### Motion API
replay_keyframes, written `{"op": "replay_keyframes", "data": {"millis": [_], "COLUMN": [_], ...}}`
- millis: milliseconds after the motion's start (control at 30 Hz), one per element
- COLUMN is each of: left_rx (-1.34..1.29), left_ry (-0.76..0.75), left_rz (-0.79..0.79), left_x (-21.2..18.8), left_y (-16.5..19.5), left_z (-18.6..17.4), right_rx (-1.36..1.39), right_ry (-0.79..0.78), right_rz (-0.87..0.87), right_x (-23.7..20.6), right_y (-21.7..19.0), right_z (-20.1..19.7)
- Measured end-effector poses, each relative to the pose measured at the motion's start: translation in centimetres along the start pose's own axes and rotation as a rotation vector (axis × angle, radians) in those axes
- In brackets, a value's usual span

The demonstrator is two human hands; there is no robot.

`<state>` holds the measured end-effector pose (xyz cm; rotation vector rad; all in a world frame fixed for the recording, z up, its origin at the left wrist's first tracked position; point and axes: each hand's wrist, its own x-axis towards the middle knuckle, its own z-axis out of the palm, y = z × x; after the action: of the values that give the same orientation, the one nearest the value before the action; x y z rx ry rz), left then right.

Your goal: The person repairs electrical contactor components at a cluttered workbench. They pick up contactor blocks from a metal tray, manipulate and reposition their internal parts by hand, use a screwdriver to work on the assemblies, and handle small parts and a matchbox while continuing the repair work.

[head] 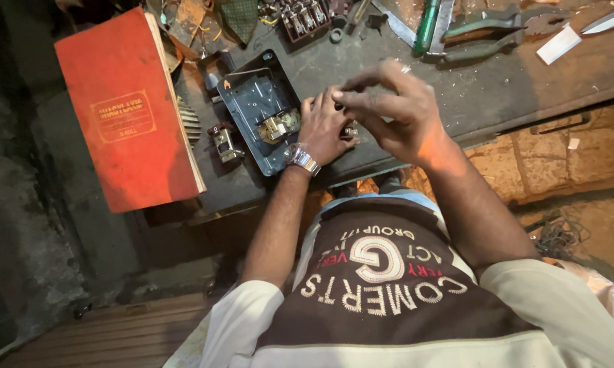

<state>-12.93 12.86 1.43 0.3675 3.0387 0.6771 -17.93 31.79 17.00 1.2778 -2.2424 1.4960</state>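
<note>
Hands at a dark workbench: left hand lies flat, pinning a small metal part beside the open grey switch box; right hand hovers above, fingertips pinched, contents indiscernible. Best practice, judged: keep the part steadied and align before pressing.

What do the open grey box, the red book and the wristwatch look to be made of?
The box looks like painted sheet metal: thin walls, dull blue-grey coat, brass-coloured parts inside. The book seems to have a cardboard cover, matt orange-red, with worn paper edges. The watch on the left hand is probably steel: bright silvery links.
</note>
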Motion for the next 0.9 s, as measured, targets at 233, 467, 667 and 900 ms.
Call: {"op": "replay_keyframes", "data": {"millis": [233, 467, 667, 900], "left_rx": [0.017, 0.036, 0.032, 0.004], "left_ry": [-0.032, -0.034, -0.007, -0.023], "left_rz": [0.017, 0.017, 0.037, 0.006], "left_x": [0.1, 0.2, 0.3, 0.2], "left_y": [-0.1, 0.0, 0.1, -0.1], "left_z": [-0.2, -0.1, -0.3, -0.1], "right_rx": [0.122, -0.069, -0.008, 0.035], "right_ry": [-0.031, -0.096, -0.084, 0.005], "right_rz": [-0.008, 0.027, -0.002, -0.023], "right_x": [-0.2, -1.1, -1.3, -0.5], "right_y": [-0.2, 1.2, 1.2, 0.5], "right_z": [0.0, 0.8, 0.9, 0.0]}}
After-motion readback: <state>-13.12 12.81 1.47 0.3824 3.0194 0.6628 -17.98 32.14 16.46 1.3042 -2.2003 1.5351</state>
